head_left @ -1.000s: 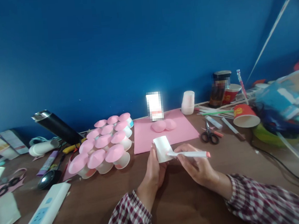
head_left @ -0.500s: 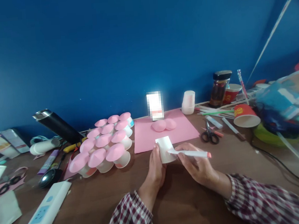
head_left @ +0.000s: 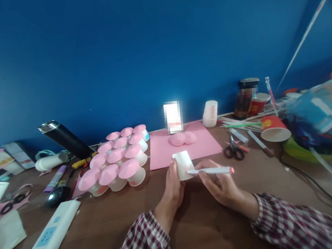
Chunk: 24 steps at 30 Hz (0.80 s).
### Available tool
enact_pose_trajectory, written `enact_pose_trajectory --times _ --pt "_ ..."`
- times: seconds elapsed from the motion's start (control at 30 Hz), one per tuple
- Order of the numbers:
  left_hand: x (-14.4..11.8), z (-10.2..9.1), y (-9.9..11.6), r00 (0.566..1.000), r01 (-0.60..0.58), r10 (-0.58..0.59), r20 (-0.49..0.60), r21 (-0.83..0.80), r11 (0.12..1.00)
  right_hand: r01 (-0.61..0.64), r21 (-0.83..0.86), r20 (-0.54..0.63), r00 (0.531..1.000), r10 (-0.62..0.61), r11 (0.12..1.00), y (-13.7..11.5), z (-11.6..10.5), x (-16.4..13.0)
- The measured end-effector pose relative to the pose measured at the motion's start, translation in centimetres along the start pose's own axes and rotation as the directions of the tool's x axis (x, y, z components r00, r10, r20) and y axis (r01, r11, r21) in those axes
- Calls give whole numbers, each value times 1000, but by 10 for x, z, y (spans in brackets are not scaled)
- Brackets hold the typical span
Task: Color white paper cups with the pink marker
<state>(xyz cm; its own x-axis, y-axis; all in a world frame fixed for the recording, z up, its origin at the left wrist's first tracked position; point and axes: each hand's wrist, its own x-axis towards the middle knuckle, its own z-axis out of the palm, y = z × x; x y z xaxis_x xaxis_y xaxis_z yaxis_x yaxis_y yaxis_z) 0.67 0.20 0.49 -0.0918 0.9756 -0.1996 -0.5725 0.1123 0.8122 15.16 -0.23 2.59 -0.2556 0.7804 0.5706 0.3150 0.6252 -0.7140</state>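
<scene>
Our left hand (head_left: 173, 187) wraps around a small white paper cup (head_left: 183, 165), holding it tilted on its side just above the brown table (head_left: 110, 224), its flat base turned up and away from us toward the pink sheet (head_left: 182, 146). Our right hand (head_left: 218, 183) is closed on a white marker (head_left: 211, 171) in a writing grip, and the marker lies nearly level, its long axis running left to right, with the pink cap end pointing right and the tip touching the cup's side wall. So the cup sits directly left of the marker tip, between the two hands, nearer the left. A cluster of pink-topped cups (head_left: 117, 163) stands well apart to the left, and scissors (head_left: 233, 150) lie to the right.
</scene>
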Motion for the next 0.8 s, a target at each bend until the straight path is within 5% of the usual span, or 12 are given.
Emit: enact_pose_trajectory --times 0.6,0.8 --pt "0 3 3 999 38 -38 -1 -48 998 0 83 -19 1000 2 997 2 3 -1" --pt "3 4 4 999 42 -44 -11 -140 989 -52 267 -184 977 104 962 9 9 0"
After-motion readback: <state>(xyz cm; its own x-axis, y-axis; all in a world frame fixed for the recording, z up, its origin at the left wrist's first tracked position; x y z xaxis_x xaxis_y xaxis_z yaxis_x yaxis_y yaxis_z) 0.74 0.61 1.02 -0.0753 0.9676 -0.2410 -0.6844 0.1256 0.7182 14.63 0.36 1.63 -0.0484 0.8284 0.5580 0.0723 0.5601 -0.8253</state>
